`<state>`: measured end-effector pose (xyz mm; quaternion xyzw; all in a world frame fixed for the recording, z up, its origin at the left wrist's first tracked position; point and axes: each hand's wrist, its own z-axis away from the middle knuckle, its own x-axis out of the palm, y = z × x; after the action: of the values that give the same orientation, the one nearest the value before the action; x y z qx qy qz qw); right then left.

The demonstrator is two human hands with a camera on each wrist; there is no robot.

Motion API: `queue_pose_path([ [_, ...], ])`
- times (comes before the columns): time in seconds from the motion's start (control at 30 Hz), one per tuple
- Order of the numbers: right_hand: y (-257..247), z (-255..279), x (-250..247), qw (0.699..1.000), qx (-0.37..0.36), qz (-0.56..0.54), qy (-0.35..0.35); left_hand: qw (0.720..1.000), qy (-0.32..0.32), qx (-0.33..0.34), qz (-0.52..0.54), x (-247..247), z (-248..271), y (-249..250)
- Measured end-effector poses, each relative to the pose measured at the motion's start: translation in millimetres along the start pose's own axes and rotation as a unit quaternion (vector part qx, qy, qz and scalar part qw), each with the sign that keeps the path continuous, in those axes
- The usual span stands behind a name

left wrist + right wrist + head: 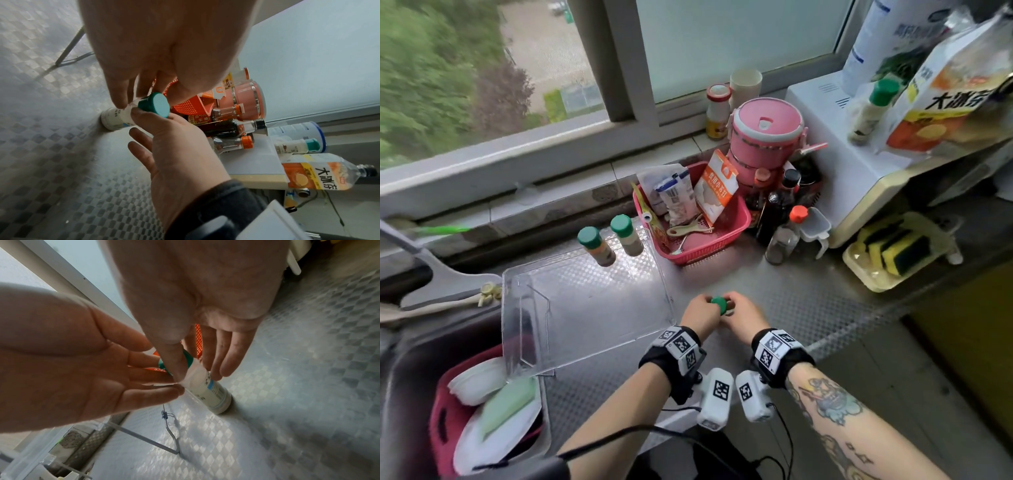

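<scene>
A small white spice bottle (209,389) with a green cap (719,304) stands tilted, its base on the patterned steel counter (808,308). Both hands meet at its neck. My left hand (704,306) pinches the neck just under the cap, where a loose strip of clear wrap (164,384) sticks out between its fingertips. The thumb (176,363) of my right hand (734,306) presses on the neck from the other side, and the right fingers (228,356) lie straight behind the bottle. In the left wrist view the cap (154,104) faces the camera.
A clear plastic tray (585,301) lies left of the hands, with two green-capped spice bottles (595,246) at its far edge. Behind are a red basket (709,240), dark sauce bottles (777,212), a pink container (767,137) and a white microwave (842,154). A sink with dishes (493,411) is at the left.
</scene>
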<state>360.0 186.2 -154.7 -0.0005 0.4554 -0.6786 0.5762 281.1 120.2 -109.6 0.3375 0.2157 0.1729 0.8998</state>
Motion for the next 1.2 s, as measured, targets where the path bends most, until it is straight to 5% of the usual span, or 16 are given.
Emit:
queue_pose_path([
  [0.57,-102.7,74.2,-52.4,0.989,-0.110,0.021,0.094,0.989,0.020,0.118,0.089,-67.6,60.9,49.6],
  [1.2,-261.1,68.3,100.3,0.969,-0.244,0.002,0.033,0.952,0.170,0.131,0.219,-263.5,75.8,-7.1],
])
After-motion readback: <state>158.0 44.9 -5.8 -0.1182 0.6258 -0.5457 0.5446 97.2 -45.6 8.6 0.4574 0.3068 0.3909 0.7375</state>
